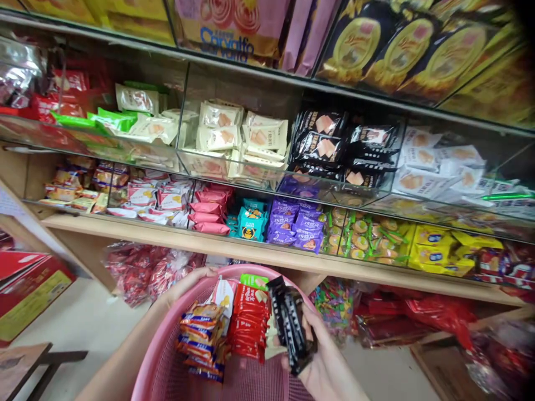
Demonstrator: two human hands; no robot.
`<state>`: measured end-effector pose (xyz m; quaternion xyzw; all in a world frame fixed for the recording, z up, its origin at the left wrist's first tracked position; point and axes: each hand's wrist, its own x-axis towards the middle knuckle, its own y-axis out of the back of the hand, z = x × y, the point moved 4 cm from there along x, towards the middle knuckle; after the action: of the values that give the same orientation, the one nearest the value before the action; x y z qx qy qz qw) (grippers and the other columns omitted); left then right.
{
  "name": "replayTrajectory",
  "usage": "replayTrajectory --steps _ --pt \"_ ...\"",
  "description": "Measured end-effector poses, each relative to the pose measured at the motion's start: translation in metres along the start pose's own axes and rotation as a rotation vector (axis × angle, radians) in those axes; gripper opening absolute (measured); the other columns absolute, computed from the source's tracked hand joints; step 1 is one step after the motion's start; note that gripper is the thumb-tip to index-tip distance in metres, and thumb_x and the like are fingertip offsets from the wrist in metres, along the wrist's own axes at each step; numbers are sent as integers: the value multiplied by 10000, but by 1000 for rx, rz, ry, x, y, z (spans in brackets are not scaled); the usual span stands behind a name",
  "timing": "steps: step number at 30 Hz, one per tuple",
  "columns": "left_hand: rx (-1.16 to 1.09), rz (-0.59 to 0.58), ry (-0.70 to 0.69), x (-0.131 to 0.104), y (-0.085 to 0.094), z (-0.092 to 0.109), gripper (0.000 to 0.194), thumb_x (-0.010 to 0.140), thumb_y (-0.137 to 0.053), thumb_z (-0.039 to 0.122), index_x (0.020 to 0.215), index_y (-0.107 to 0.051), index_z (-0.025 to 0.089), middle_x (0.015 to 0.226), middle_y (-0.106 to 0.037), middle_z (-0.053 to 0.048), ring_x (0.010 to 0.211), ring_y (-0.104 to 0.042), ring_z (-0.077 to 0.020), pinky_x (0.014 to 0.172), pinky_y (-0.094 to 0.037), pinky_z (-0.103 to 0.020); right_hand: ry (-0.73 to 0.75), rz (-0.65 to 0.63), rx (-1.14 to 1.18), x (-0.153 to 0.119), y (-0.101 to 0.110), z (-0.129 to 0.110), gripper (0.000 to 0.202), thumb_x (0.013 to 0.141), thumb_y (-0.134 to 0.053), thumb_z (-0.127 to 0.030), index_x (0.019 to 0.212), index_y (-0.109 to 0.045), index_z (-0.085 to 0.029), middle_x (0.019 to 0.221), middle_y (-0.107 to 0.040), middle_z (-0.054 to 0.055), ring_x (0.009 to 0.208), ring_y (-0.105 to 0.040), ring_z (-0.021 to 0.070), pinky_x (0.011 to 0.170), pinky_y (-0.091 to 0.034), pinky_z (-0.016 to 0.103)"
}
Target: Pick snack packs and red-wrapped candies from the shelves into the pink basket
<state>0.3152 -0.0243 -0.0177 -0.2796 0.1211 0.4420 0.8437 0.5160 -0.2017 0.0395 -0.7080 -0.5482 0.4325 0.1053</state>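
Note:
A pink plastic basket [156, 340] is at the bottom centre, with snack packets inside. My left hand [194, 281] is closed on its far left rim. My right hand [320, 348] grips a stack of black packets [291, 323] over the right side of the basket. Left of these are red packets [249, 323], with cream packets [272, 337] partly hidden between. Orange and blue packets [203, 340] are stacked at the left of the basket. Behind them a white packet [224, 295] and a green packet [254, 280] show.
Glass-fronted shelves with a wooden edge [251, 252] run across the view, holding wrapped snacks, including black packets [324, 139] and purple packets [295, 223]. A red box [29, 295] stands at left. Bagged goods [152, 273] lie under the shelf.

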Motion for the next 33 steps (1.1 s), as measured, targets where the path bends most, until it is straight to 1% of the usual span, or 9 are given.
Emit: replayTrajectory --steps 2,6,8,10,12,15,23,28,33 --pt "-36 -38 2 4 2 -4 226 678 -593 262 875 -576 153 727 -617 -15 640 -580 -150 629 -450 -239 -74 -41 -213 -1 1 11 361 705 -679 -471 929 -617 -194 756 -663 11 654 -636 167 527 -490 260" --pt "-34 -37 -8 9 7 -8 254 691 -586 239 921 -580 132 742 -630 -30 617 -579 -142 589 -444 -228 -85 -262 -609 1 4 34 310 676 -719 -425 880 -638 -205 791 -653 6 788 -617 163 682 -476 248" --pt "-23 -17 -11 10 9 -8 240 683 -595 235 897 -586 127 706 -624 -25 588 -570 -136 565 -439 -221 -117 -339 -733 4 6 47 275 694 -704 -409 864 -644 -201 746 -646 -1 716 -597 134 666 -450 230" --pt "-16 -6 -21 12 11 -9 220 669 -605 229 863 -588 127 691 -618 -20 580 -568 -131 569 -443 -219 -217 -365 -817 6 9 61 269 707 -686 -406 875 -643 -200 671 -630 -17 566 -547 102 576 -415 221" --pt "-13 -9 -33 13 12 -10 209 667 -605 233 846 -588 126 696 -614 -21 578 -567 -128 566 -442 -217 -303 -362 -883 9 9 73 260 688 -695 -384 864 -645 -199 633 -620 -29 502 -509 83 542 -388 213" --pt "-20 -14 -40 13 14 -11 210 668 -602 229 851 -585 128 689 -601 -12 561 -557 -118 538 -427 -207 -387 -350 -960 14 7 86 236 660 -700 -363 818 -643 -197 608 -610 -38 496 -501 74 541 -385 207" --pt "-50 -33 -20 7 16 -12 206 697 -586 242 867 -589 126 704 -616 -25 564 -573 -129 553 -453 -228 -451 -357 -1082 35 9 108 331 629 -706 -409 862 -623 -189 674 -623 -21 579 -556 97 569 -411 219" --pt "-65 -68 -20 6 17 -14 242 710 -581 256 909 -594 120 735 -632 -45 596 -597 -154 578 -474 -253 -314 -263 -1241 42 10 113 448 568 -745 -421 921 -585 -195 805 -634 -7 712 -578 144 611 -428 244" --pt "-30 -27 -69 8 20 -13 174 705 -573 223 853 -589 135 694 -615 -21 552 -563 -119 537 -448 -215 -160 -198 -1479 40 4 110 486 531 -757 -407 920 -564 -188 883 -623 6 813 -565 181 681 -420 276"
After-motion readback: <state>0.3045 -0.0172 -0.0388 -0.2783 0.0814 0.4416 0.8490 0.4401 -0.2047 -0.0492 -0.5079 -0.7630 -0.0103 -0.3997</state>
